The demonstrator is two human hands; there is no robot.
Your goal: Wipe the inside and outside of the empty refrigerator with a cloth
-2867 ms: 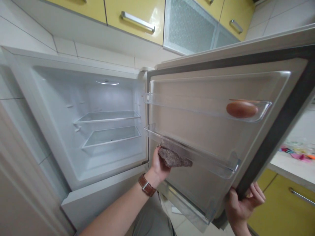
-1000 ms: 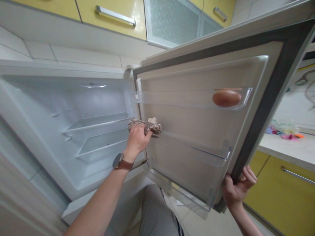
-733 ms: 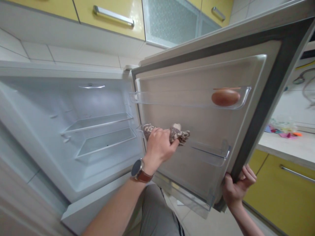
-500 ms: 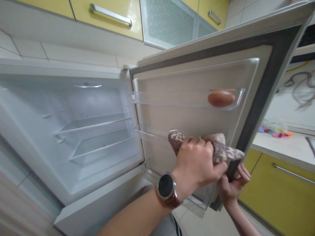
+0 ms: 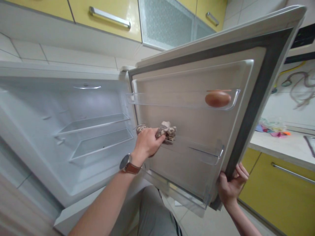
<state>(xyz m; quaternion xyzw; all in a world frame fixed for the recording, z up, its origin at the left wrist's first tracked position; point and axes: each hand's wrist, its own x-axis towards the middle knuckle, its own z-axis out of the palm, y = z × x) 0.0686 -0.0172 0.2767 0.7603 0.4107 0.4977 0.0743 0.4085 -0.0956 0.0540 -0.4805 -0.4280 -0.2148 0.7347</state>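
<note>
At the fridge door (image 5: 187, 121), left hand (image 5: 146, 144) clutches cloth (image 5: 169, 132), long axis sideways; right hand (image 5: 231, 186) grips edge (image 5: 242, 144)

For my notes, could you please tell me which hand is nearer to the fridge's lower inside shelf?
Left. The left hand, holding the patterned cloth, is right of the lower shelf; the right hand grips the fridge door by its edge, farther right.

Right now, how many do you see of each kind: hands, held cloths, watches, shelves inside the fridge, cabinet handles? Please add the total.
Hands: 2 (left hand, right hand)
Held cloths: 1 (patterned cloth)
Watches: 1 (wristwatch)
Inside shelves: 2 (upper shelf, lower shelf)
Handles: 3 (upper-left handle, upper-right handle, lower handle)
Total: 9
</note>
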